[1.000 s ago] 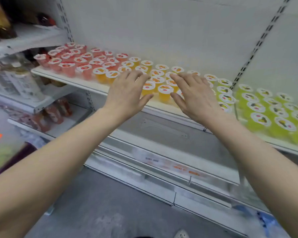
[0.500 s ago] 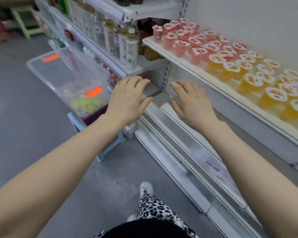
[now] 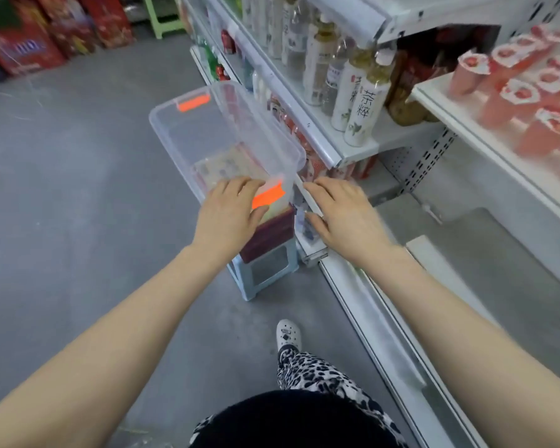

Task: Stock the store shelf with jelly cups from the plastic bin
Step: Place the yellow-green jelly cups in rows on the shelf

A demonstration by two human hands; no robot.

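Left fingers [image 3: 236, 187] straight, loosely together, holding nothing, tips over the near rim of the plastic bin [image 3: 207, 130], thumb beside its orange latch [image 3: 267, 197]. The left hand [image 3: 230, 213] reads as reaching in for a pick. Right fingers [image 3: 325, 189] also flat and empty; the right hand [image 3: 348, 218] hovers just right of the bin over a lower shelf edge, likely heading in to grab too. Whether either hand touches the bin, cannot tell. Jelly cups in the bin [image 3: 230, 166] sit just beyond the left fingertips, low at the near end, blurred through the clear wall; far end looks bare. Bin sits raised on a pale blue stool [image 3: 262, 273] below the fingers, probably to save bending, and close against the shelving for a short carry. Up and right of the right fingers, well apart: store shelf [image 3: 446, 101] with red jelly cups [image 3: 524, 92] in rows. Tea bottles [image 3: 362, 105] between bin and that shelf. Grey floor [image 3: 78, 205] left of the hands, red bags [image 3: 29, 40] at the far end.
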